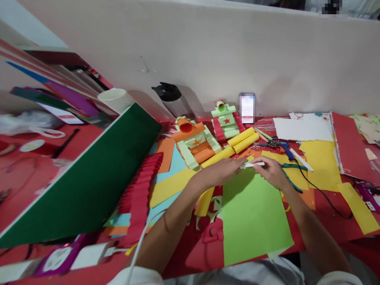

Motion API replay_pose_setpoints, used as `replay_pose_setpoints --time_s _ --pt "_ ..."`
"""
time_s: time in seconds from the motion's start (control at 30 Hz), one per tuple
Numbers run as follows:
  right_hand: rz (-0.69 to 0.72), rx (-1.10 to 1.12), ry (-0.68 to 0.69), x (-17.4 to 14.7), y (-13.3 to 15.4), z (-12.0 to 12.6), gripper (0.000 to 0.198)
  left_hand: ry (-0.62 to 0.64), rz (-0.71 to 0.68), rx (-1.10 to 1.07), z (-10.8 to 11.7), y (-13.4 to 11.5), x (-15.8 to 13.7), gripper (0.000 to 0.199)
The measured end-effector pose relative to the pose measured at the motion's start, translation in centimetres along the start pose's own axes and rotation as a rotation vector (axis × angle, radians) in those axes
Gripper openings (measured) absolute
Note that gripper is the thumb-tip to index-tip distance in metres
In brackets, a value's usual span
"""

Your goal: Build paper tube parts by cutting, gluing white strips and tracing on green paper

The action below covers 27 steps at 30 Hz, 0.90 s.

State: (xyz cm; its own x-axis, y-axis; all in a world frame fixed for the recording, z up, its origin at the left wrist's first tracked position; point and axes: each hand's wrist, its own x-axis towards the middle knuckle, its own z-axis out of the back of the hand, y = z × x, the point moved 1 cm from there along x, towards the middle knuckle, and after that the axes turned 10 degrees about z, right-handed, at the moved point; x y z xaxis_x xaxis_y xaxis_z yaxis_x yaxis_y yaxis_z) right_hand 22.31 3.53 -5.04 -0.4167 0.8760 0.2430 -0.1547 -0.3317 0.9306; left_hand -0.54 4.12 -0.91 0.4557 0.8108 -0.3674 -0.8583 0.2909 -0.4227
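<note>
A light green paper sheet (257, 217) lies in front of me, reaching past the table's near edge. At its far edge is a thin white stick (257, 164). My right hand (270, 171) pinches the stick's right part between thumb and fingers. My left hand (231, 166) is closed at the stick's left end, its fingertips partly hidden. Just beyond my hands lie yellow paper rolls (244, 141). Close to my right hand are teal-handled scissors (292, 170), a blue glue gun (287, 151) and another white stick (301, 159).
Two paper models, one orange and green (196, 144), one green and red (225, 120), stand behind. A phone (247, 108) leans on the wall near a dark-lidded bottle (175, 99). A green board (89, 178) slants at left. Yellow sheets (322, 166) lie right; a cable crosses them.
</note>
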Motion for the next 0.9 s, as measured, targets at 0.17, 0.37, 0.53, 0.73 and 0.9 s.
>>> replay_pose_setpoints --time_s 0.17,0.37,0.53,0.73,0.9 --pt "-0.052 0.100 0.029 -0.3 -0.3 -0.7 0.025 -0.125 -0.133 -0.038 -0.5 -1.1 0.6 0.024" --pt "-0.045 0.145 -0.044 -0.5 -0.2 -1.5 0.025 -0.252 -0.088 0.003 -1.3 -1.6 0.8 0.024" --pt "-0.021 0.080 -0.030 -0.3 0.2 -1.2 0.025 -0.261 -0.066 0.014 -1.9 -1.8 1.0 0.023" --pt "0.046 -0.289 -0.070 0.0 0.9 3.0 0.016 -0.239 0.097 0.035 0.1 -0.4 0.1 0.030" --pt "0.054 -0.785 -0.091 -0.4 0.3 7.2 0.015 -0.088 0.294 0.198 1.4 0.4 -1.0 0.031"
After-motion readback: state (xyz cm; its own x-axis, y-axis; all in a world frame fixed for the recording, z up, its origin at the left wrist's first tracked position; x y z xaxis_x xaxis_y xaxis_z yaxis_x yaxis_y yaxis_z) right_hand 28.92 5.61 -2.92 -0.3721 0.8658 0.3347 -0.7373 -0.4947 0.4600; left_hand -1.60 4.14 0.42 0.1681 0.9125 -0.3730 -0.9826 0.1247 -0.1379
